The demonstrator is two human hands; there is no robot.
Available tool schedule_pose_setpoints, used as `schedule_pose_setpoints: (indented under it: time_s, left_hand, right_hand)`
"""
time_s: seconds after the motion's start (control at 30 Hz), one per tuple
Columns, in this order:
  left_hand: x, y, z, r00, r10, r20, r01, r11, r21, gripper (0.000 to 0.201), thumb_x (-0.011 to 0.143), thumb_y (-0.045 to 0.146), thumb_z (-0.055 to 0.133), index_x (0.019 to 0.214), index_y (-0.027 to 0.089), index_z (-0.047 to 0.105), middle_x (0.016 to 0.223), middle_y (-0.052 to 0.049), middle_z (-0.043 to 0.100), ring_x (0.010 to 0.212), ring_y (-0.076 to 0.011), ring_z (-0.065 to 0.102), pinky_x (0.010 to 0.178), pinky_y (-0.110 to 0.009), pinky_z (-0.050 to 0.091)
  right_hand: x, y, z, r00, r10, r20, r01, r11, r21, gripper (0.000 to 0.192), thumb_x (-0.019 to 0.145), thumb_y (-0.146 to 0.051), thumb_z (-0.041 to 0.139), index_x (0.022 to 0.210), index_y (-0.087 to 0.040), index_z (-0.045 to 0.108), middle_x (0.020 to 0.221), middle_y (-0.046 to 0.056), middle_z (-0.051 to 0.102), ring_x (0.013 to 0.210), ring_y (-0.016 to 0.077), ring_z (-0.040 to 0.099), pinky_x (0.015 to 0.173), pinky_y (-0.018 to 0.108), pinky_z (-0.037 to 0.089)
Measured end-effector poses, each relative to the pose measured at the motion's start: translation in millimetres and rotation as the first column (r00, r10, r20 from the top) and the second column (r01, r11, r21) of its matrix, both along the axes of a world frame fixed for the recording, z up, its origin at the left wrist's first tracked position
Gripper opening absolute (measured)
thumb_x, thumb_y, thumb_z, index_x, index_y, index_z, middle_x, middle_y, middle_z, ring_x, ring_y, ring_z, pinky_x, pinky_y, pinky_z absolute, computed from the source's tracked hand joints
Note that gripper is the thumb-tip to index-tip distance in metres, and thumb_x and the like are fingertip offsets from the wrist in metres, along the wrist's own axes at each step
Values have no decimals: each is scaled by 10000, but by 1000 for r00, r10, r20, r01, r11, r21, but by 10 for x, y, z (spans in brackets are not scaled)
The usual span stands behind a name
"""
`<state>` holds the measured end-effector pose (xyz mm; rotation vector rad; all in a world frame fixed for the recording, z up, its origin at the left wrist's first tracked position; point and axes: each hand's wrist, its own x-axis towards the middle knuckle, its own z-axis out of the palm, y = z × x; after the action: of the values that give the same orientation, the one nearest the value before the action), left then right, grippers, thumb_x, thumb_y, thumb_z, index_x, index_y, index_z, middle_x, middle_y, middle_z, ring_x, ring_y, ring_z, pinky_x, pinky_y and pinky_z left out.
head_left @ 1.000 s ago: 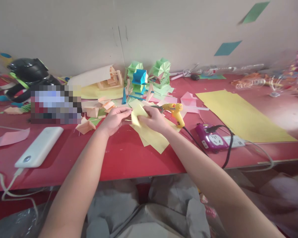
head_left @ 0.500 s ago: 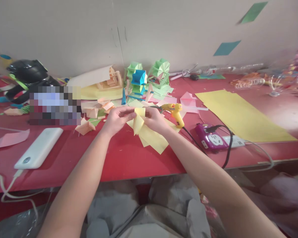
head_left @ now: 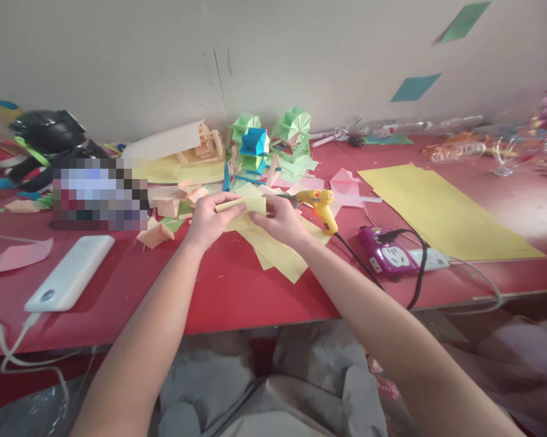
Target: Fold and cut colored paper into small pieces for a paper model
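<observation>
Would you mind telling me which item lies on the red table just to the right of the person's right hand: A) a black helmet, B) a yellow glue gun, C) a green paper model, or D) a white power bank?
B: the yellow glue gun lies on the red table directly beside the right hand, which together with the left hand grips a folded yellow paper.
</observation>
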<state>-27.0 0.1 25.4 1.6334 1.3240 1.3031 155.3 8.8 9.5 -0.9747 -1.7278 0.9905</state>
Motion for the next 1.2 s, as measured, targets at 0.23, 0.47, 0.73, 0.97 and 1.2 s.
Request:
schedule_pose_setpoints:
  time_s: [0.23,0.47,0.73,0.97,1.2]
  left_hand:
    - [-29,15,-17,1000,-19,8,19,1000,-25,366,686,480,851,942,222,803,938,-44,781,879,-240,711,760,-339,571]
    - [-22,24,-21,1000,-14,1,14,1000,7,325,677,453,862,898,222,807,904,-34,774,844,-221,696,719,-314,555]
    - [-42,13,-12,996,-7,92,13,998,-66,368,644,439,890,920,209,810,924,-54,781,884,-248,710,769,-349,573]
    - [-31,7,23,991,-16,132,27,996,-83,401,600,458,911,899,210,812,986,-80,787,971,-289,712,851,-403,586]
    - [-9,4,44,987,-10,159,33,989,-142,415,557,435,931,883,207,811,975,-77,789,977,-296,715,859,-411,590]
  right_hand:
    - [23,30,-2,999,12,-48,-14,999,-48,333,736,-451,788,738,-211,557,706,0,546,709,158,540,616,294,454]
    - [23,46,-26,995,46,-89,-54,995,-85,427,700,-539,828,747,-218,550,727,1,548,705,157,541,608,299,456]
    - [30,-8,60,983,104,-152,-123,986,-117,456,714,-601,802,771,-216,565,761,-1,566,748,151,552,641,291,469]
    - [46,1,81,981,-4,-194,-16,994,-105,504,783,-668,707,720,-214,498,690,-26,478,621,104,436,543,258,365]
    - [45,37,21,979,-34,-201,21,998,-66,512,812,-696,656,702,-211,534,675,-9,518,619,119,467,558,272,380]
